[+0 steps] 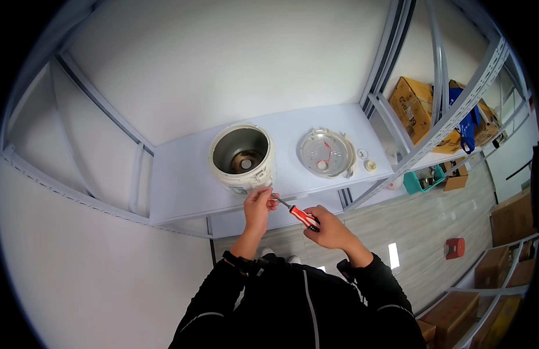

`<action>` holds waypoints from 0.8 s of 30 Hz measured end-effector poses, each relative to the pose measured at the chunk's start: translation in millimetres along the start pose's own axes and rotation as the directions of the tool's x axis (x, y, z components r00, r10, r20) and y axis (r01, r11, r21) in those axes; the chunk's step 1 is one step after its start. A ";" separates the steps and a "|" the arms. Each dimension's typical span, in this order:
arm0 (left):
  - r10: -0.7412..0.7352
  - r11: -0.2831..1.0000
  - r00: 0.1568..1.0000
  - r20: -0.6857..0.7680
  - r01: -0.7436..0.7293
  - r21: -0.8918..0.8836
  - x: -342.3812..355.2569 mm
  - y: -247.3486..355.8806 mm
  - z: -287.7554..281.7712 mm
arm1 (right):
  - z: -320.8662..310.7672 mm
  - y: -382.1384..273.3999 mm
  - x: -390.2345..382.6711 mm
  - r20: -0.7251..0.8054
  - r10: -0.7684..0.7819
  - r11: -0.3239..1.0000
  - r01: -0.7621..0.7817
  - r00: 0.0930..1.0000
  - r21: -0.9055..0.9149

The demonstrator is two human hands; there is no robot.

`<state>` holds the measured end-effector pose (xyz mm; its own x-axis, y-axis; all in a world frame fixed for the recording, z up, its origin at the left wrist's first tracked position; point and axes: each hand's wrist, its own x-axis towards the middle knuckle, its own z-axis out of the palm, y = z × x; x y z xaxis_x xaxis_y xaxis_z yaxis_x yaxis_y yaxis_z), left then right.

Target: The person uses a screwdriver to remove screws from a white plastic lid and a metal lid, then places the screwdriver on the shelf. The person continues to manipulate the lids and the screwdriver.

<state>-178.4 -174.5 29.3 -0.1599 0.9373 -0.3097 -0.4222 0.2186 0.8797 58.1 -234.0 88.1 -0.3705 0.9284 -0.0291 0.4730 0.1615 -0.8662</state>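
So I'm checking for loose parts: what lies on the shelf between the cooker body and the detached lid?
Nothing: the head view shows bare white shelf between cooker body and lid.

Screwdriver (297, 213) tip behind left hand (258, 205) fingers, handle end inside right hand (327, 230) grip.

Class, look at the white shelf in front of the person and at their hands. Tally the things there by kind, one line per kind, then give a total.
Cream round cooker body, open, no lid: 1
Round clear-and-white cooker lid, lying flat: 1
Small round white parts beside the lid: 2
Red-and-black-handled screwdriver, in the right hand, tip at the left hand: 1
Total: 5
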 end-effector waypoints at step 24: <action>0.127 0.952 0.905 0.406 -0.226 0.207 -44.3 42.2 -3.5 | 27.1 -10.7 15.9 -0.067 -0.118 0.954 0.132 0.991 0.269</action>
<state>-192.2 -207.7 79.0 0.1641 0.9862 -0.0220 -0.1812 0.0521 0.9821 25.5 -230.0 83.4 -0.3695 0.9230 0.1070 0.1876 0.1869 -0.9643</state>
